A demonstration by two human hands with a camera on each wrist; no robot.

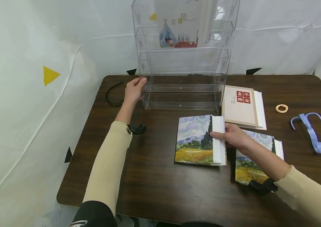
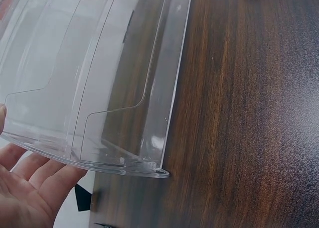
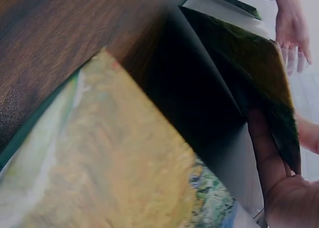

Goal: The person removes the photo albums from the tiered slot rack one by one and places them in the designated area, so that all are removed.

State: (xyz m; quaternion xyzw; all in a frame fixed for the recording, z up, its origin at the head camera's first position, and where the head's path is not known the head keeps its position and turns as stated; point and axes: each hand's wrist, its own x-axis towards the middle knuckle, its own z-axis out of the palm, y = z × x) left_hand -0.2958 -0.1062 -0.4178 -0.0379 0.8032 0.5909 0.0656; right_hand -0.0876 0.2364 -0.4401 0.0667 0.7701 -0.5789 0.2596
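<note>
The left hand point(image 1: 134, 90) was at the near left upright of a clear rack point(image 1: 180, 109), which stood at the far edge of the table point(image 1: 154, 189). Its thumb lay on one face of the side panel and its fingers were bent against the other, so that the panel was gripped between them with only a narrow gap.

The right hand point(image 1: 234, 135) held a photo album point(image 1: 194, 138) by its right edge, the thumb on the front over the white page edges and the fingers behind. The grip was a pinch, closed to the thickness of the album. The album was located near of the rack, right of the table's middle, with its painted landscape cover facing up; whether its near edge touched the table could not be told.

A second album point(image 1: 242, 171) with a matching cover lay to the right, partly under the right forearm. A beige album point(image 1: 238, 112) with red square lettering lay farther off, just beside the rack's right side. A pale yellow ring point(image 1: 281, 108) and a light-blue hooked item point(image 1: 313, 135) lay farther right. A black headband point(image 1: 107, 97) lay at the far left, near the left hand. An illustrated cover point(image 1: 177, 28) was seen upright in the upper part of the rack. Each wrist bore a black strap point(image 1: 137, 129).
</note>
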